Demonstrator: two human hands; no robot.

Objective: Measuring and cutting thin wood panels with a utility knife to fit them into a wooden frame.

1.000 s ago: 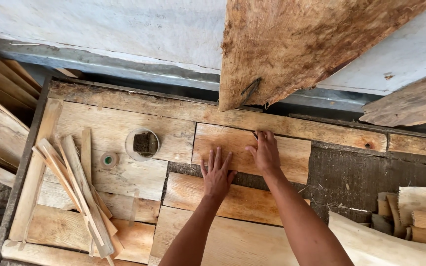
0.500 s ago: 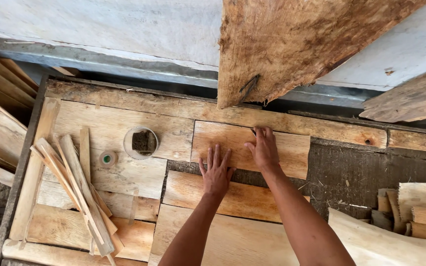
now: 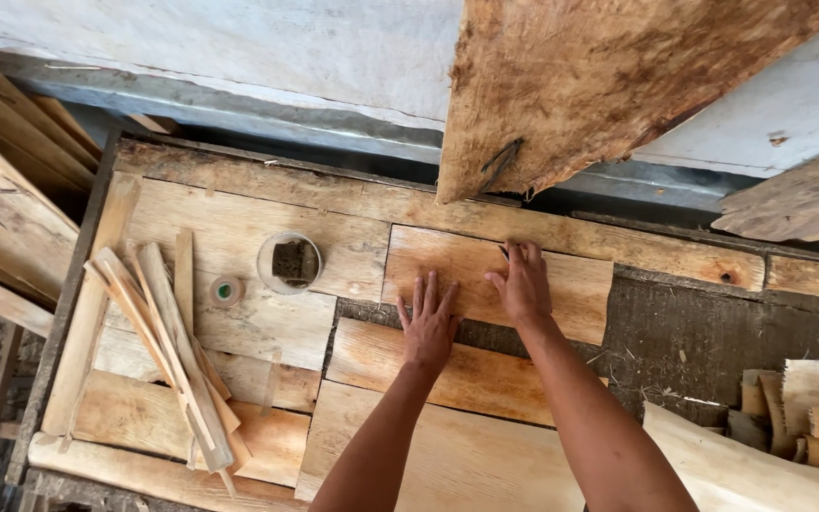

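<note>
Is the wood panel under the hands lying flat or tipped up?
Lying flat. The wood panel rests level on the workbench, with the left hand and right hand spread palm-down on it.

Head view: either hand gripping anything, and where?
Nothing is gripped. Both hands lie flat, fingers spread: the left hand spans the lower edge of the pale rectangular wooden board, and the right hand presses on its face.

Bare dark surface lay open along the right side of the rough wooden bench [image 3: 694,351]. A large brown slab of rough bark-edged wood [image 3: 609,85] overhung the far edge. Loose pale wood strips [image 3: 172,351], a clear round cup [image 3: 290,262] and a small green tape roll [image 3: 227,290] crowded the left end.
</note>
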